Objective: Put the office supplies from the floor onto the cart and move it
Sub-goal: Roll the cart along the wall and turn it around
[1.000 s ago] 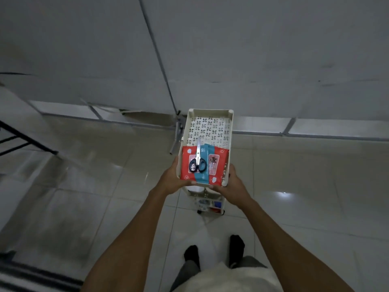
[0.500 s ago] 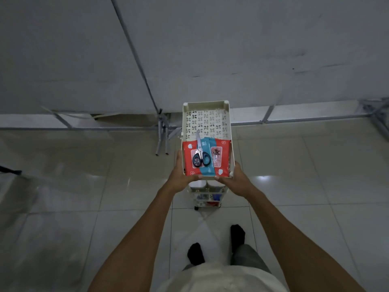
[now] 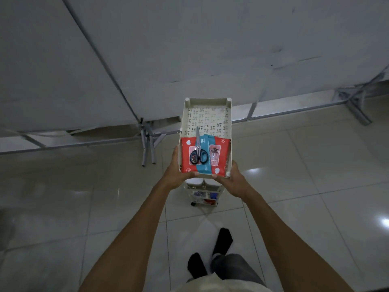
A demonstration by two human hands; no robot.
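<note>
A white tiered cart [image 3: 208,102] stands on the tiled floor ahead of me, near a grey partition wall. In its top tray lie a red and blue packet [image 3: 216,159] and black-handled scissors [image 3: 199,153] resting on the packet. My left hand [image 3: 176,171] grips the tray's near left corner. On the near right corner my right hand [image 3: 233,180] holds the rim. Lower shelves [image 3: 205,194] show small coloured items, mostly hidden under the top tray.
The partition wall [image 3: 189,49] rests on grey metal feet [image 3: 148,144] to the left of the cart and more feet [image 3: 355,104] at the far right. Glossy beige tiles [image 3: 84,197] spread around. My socked feet [image 3: 210,253] are behind the cart.
The view has swung left to right along the wall with the cart in front of me. Both hands keep the same hold on the top tray.
</note>
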